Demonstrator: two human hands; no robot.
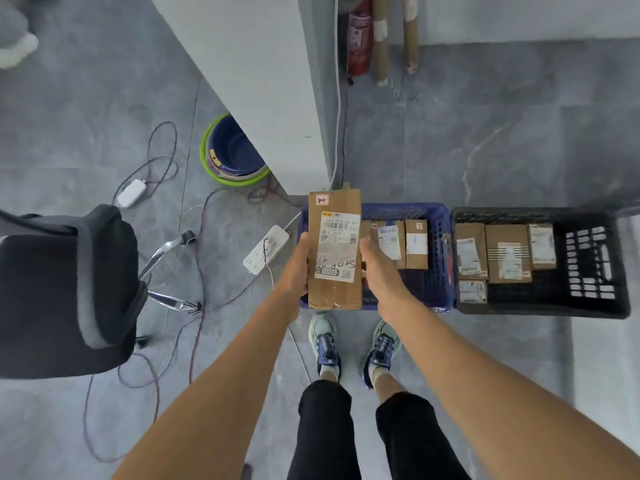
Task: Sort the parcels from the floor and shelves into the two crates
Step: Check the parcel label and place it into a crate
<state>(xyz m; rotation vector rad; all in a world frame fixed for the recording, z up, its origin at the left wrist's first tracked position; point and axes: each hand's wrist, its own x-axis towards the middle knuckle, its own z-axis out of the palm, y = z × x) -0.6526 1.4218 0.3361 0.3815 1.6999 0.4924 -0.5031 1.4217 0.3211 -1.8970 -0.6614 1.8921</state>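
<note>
We grip the parcel (334, 251) by both long edges, left hand (294, 271) and right hand (381, 271), fingers (304, 244) wrapped round it, label up, probably to read it. It's a flat, taped cardboard box. Below our fingers waits the blue crate (415, 208) — the black crate (502, 213) lies rightward.

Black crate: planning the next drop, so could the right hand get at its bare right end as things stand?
Probably yes, once freed: the right hand holds the parcel with the left hand over the blue crate. The black crate sits open-topped alongside, nothing over its bare end.
</note>
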